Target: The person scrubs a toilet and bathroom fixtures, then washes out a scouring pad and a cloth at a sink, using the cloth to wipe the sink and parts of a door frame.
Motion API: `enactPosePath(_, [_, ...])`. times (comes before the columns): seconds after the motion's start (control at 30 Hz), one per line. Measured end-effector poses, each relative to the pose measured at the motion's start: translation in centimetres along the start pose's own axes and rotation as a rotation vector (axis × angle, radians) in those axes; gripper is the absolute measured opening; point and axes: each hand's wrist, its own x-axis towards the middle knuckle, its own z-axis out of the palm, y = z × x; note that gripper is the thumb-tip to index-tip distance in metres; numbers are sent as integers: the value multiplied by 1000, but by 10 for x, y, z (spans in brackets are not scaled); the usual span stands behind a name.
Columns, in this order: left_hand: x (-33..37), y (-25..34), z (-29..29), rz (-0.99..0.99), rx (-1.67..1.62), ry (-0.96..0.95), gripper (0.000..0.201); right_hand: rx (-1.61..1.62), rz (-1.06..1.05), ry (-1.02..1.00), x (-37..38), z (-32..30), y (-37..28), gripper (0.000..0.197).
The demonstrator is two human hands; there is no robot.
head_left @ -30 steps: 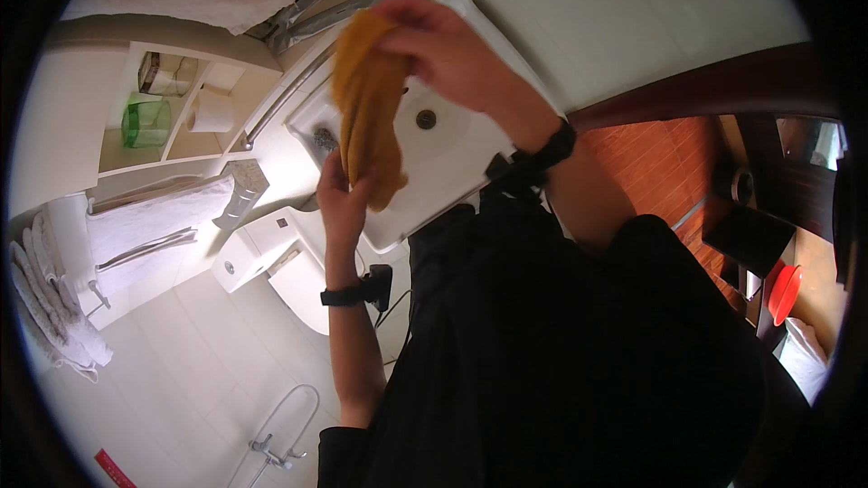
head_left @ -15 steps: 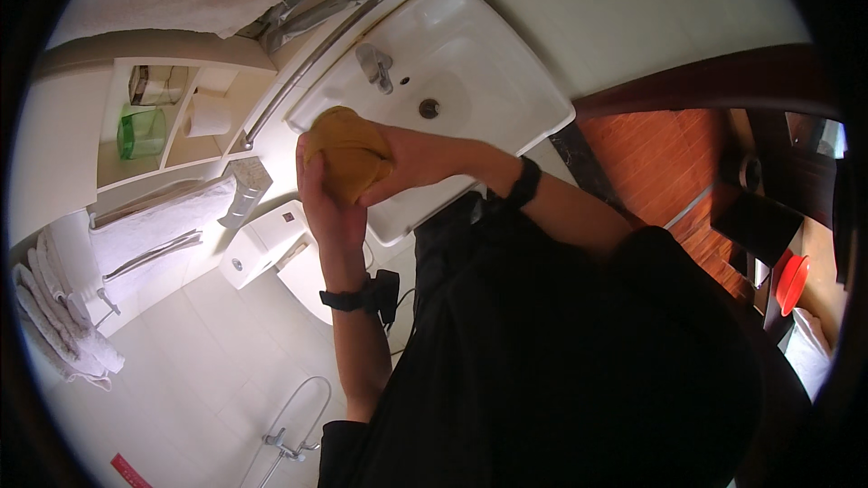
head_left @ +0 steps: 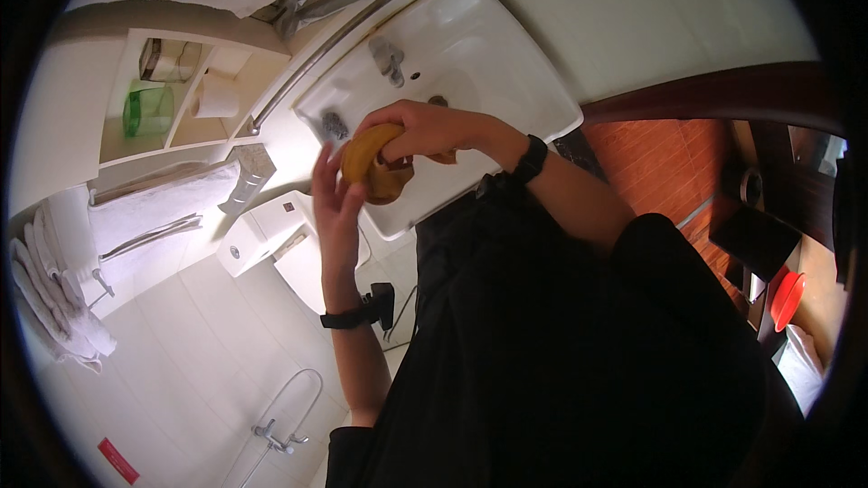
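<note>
Over the near left corner of the washbasin, my two hands are on a mustard-yellow cloth [head_left: 387, 183], folded and bunched up. My right hand [head_left: 432, 131] grips it from above, its fingertips pressed into the folds. A small end of the cloth shows beneath that palm. On the cloth's left edge is my left hand [head_left: 334, 210], thumb across the front and fingers somewhat spread; part of its grip is hidden. Behind the cloth, a grey, rough-textured lump [head_left: 334, 125] rests at the basin's corner. The white washbasin [head_left: 506, 63] has a chrome tap [head_left: 387, 61].
A metal rail [head_left: 316, 81] runs along the basin's far side. To the left are a cubby shelf [head_left: 172, 140] with a green container [head_left: 147, 110] and a paper roll [head_left: 215, 96], plus hanging towels [head_left: 54, 298]. A white toilet [head_left: 303, 258] stands below the basin; wooden flooring [head_left: 637, 167] lies right.
The cloth has shifted right and slightly down, and its shape has opened out. My left fingers have loosened and spread, while my right hand has moved up over it. The grey lump has come into view.
</note>
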Motion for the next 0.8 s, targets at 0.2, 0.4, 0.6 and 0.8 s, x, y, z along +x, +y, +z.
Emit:
enactPosePath(0.2, [30,-23,5,-97,-36,180,54,122,-152,193,28,8,36,51])
enactPosePath(0.4, [35,-45,9,-73,-136,213,47,377,-92,176,32,45,38,69])
enactPosePath(0.6, [37,-50,13,-251,-587,111,48,46,-102,73,21,29,48,65])
enactPosePath(0.8, [30,-36,10,-371,-414,61,42,-1142,-699,389,5,0,44,57])
